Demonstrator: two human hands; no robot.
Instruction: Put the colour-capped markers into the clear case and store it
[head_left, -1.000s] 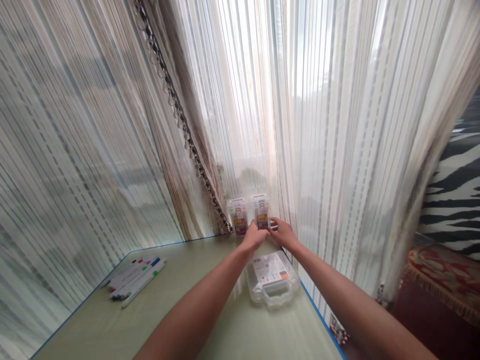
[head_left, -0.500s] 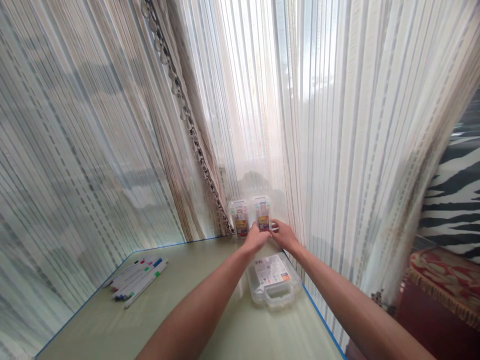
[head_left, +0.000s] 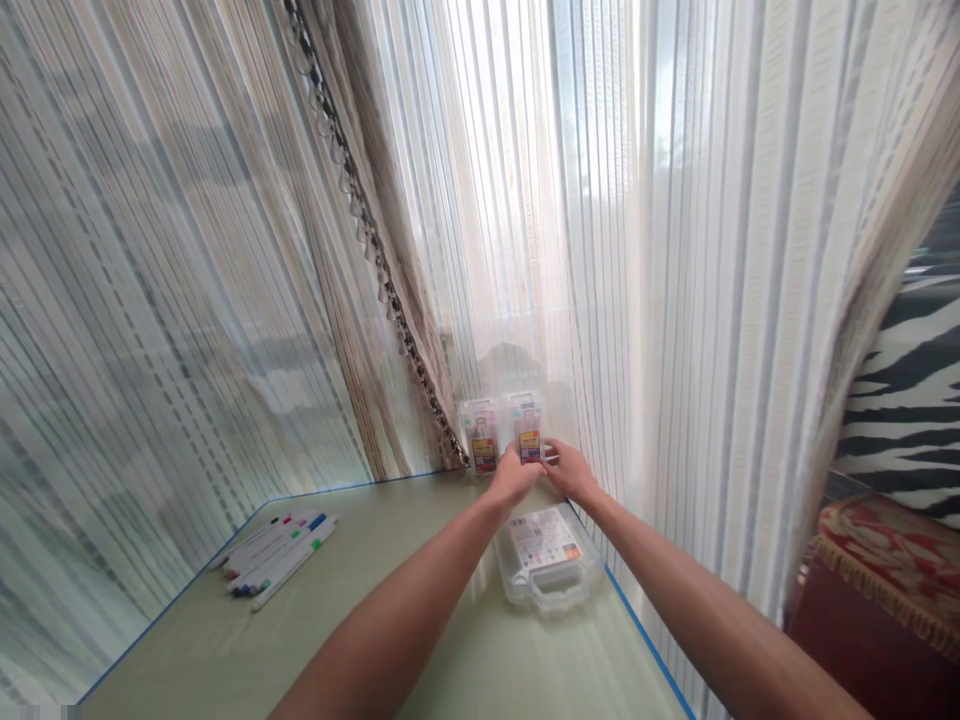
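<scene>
Two clear plastic marker cases with colourful labels stand upright side by side at the far end of the table. My left hand point(head_left: 515, 475) grips the lower left of the right-hand case point(head_left: 529, 425), thumb at its front. At the lower right of that same case, my right hand point(head_left: 568, 470) has its fingers bent against the side. The left-hand case point(head_left: 480, 437) stands just beside it, close to the curtain. Nearer to me, a flat clear carry case point(head_left: 559, 592) with a printed label and a handle lies between my forearms.
Several white markers point(head_left: 281, 560) with coloured ends lie in a loose bunch on the left of the pale green table point(head_left: 360, 590). Striped sheer curtains point(head_left: 675, 300) hang along the table's far edges. A red patterned, fringed seat point(head_left: 892, 540) stands at the right.
Both hands and the standing cases are almost where they were. The curtain folds on the right have shifted slightly.
</scene>
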